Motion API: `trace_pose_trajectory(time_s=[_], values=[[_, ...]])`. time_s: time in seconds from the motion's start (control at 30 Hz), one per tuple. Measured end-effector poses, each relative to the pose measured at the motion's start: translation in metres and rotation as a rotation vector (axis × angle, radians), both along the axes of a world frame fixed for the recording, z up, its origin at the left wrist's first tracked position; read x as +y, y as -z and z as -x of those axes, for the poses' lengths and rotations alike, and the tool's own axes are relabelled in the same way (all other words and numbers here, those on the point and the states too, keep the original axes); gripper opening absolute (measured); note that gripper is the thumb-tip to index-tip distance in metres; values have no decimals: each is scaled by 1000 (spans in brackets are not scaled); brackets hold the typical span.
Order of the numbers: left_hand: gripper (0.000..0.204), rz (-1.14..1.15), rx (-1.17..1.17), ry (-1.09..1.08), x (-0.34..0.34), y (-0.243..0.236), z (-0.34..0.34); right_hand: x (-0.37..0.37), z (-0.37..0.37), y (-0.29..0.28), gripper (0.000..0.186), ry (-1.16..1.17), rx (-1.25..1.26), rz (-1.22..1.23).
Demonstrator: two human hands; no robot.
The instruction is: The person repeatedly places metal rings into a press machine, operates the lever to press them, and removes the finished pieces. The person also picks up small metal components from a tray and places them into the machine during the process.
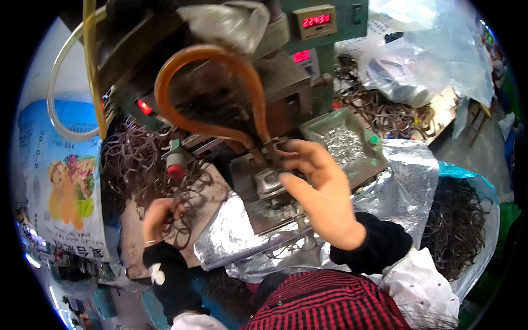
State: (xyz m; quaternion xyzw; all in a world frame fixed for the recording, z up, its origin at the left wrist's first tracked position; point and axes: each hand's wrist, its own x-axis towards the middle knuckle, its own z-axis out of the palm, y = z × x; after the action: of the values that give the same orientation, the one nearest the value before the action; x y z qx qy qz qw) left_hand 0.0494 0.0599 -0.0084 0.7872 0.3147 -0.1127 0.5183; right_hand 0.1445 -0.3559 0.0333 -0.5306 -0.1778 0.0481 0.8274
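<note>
My left hand [162,220], at the lower left, has its fingers curled on dark curved rings [183,228] over a light brown board [137,253]. My right hand [324,203] reaches over a metal work block [267,181] in the middle, its thumb and bent fingers apart, fingertips at the metal parts. An orange looped hose [209,55] runs down into the machine just beyond that hand. A red push button [176,169] on a grey housing stands between my hands, left of the block.
A tray of small shiny pieces [344,146] sits right of the block. Foil sheeting [407,187] lies below it. Heaps of dark rings [126,154] lie left and back right, more in a blue-lined bag [456,231]. A printed sack [60,187] stands far left. Red displays [316,21] are above.
</note>
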Motion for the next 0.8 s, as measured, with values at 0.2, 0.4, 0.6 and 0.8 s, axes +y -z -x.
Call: trace_pose_trajectory(time_s=[0.2,0.4,0.6,0.8], values=[[33,40,110,198,-32,-6,-25,-31,-7,6,56,-115,-104,92],[20,-182,68,333,-61,-63,-19,-30,-20,15,30,231,-313,366],[33,-298,-971,-312,-163,-65,15,-22,-19,26,26,214,-503,416],[29,-822,-1501,81,-223,-79,-34,-24,-6,4,37,-195,197,19]])
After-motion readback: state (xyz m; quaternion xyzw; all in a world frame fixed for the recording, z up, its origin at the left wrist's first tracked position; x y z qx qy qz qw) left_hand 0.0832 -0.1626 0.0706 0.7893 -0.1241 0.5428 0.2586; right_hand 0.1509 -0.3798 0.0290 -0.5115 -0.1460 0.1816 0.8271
